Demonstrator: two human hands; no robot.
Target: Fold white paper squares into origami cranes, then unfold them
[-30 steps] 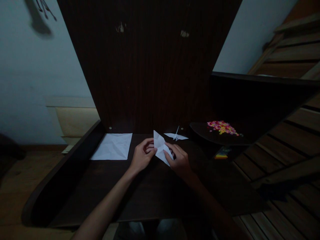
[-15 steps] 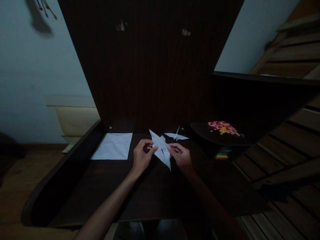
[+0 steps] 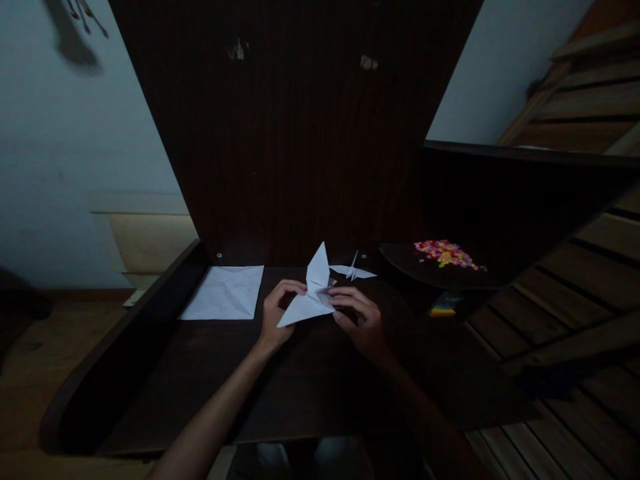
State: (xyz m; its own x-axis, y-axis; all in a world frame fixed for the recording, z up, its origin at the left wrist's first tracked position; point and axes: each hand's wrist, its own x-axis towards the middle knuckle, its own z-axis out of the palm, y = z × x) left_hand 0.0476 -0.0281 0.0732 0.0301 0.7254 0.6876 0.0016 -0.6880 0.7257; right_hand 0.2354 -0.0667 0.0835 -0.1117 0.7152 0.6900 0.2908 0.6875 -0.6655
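Between my two hands, above the dark desk, is a piece of folded white paper with one pointed flap standing up and another slanting down to the left. My left hand grips its left side, some fingers hidden behind the paper. On the right edge, my right hand pinches the folds between thumb and fingers. Just behind my right hand lies a finished white origami crane with its wings spread. To the left of my left hand rests a flat, creased white sheet.
A dark wooden desk has a raised side panel on the left and a tall back board. On a shelf at the right sits a pile of small pink, red and yellow pieces. Wooden slats stand further right.
The folded paper has been turned and opened out: one point now stands upward and another points down-left. My right fingers have shifted over its right edge. The crane and flat sheet stay put.
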